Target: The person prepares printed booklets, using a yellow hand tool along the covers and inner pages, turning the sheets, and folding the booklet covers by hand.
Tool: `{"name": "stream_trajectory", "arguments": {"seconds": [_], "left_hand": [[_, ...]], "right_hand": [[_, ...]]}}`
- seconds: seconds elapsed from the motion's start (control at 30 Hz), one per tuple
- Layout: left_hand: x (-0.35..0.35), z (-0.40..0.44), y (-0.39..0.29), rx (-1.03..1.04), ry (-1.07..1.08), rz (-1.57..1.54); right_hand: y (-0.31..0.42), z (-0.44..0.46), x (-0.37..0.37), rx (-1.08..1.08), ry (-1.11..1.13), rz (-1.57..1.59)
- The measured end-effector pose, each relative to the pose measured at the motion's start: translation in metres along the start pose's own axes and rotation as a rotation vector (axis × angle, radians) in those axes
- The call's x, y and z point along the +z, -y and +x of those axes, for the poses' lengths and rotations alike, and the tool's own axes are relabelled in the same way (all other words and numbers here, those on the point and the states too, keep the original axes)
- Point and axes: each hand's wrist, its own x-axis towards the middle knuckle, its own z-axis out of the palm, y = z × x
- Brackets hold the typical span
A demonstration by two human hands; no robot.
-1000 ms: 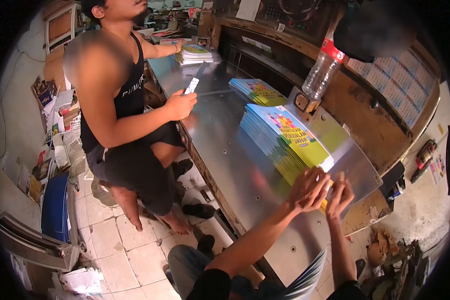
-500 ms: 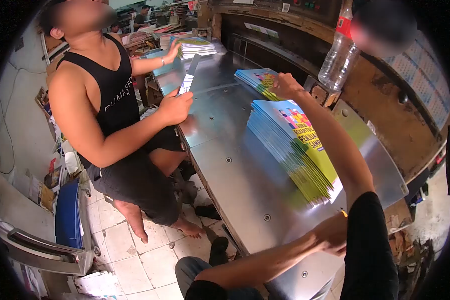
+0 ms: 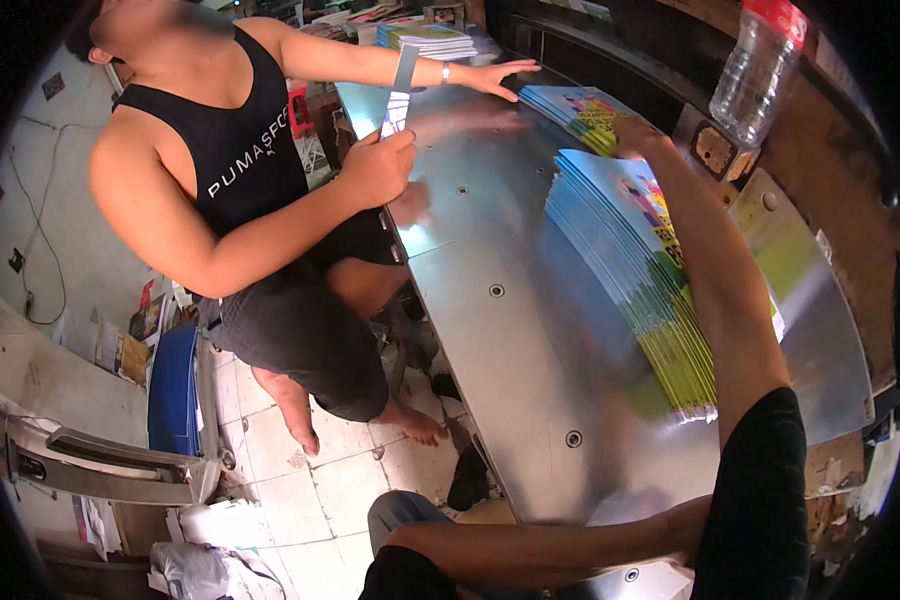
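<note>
My right hand [image 3: 638,138] is at the near edge of a small stack of booklets [image 3: 568,105] with blue and yellow-green covers. Its fingers look curled on that edge, though they are blurred and partly hidden. Below my right forearm lies a larger, fanned stack of the same booklets [image 3: 625,255], spines toward the left. My left hand [image 3: 698,530] reaches in low from the left over the metal table [image 3: 530,370]. My right sleeve covers most of it, so its fingers do not show.
A co-worker [image 3: 240,150] sits across on the left, one hand [image 3: 495,78] stretched toward the small stack, the other holding a flat grey object [image 3: 400,90]. A plastic bottle [image 3: 758,85] with red on top stands on the right. More booklets [image 3: 425,40] lie farther back.
The co-worker's outstretched hand has left the far stack and come to the small stack. My view has shifted, so the table sits differently. My right hand stays by the small stack.
</note>
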Motion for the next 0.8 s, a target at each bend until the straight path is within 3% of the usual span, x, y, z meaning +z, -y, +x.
{"name": "stream_trajectory", "arguments": {"seconds": [0.1,0.17,0.23,0.37,0.57,0.63,0.7,0.77,0.8], "left_hand": [[-0.061,0.005,-0.038,-0.154,0.319,-0.060],[-0.041,0.000,-0.026,-0.205,0.431,-0.079],[-0.020,-0.001,-0.014,-0.162,0.342,-0.084],[0.005,0.001,0.001,-0.095,0.213,-0.077],[0.017,0.001,0.014,-0.034,0.126,-0.001],[0.025,0.004,0.023,0.021,0.047,0.053],[0.044,0.011,0.042,0.126,-0.050,0.238],[0.058,0.026,0.063,0.233,0.077,0.928],[0.044,0.025,0.051,0.236,0.095,0.928]], "right_hand": [[-0.003,0.004,0.001,-0.008,0.008,-0.016],[-0.002,0.004,0.002,-0.005,-0.006,0.055],[0.004,0.004,-0.001,-0.014,0.003,-0.049],[0.007,0.009,0.003,-0.042,0.110,0.027],[0.006,0.009,0.014,0.086,0.000,-0.061],[-0.007,-0.001,0.028,0.209,-0.354,0.331],[-0.016,0.010,0.027,0.327,-0.476,0.453],[-0.008,0.012,0.012,0.431,-0.602,0.597],[-0.004,-0.003,-0.010,0.408,-0.593,0.555]]}}
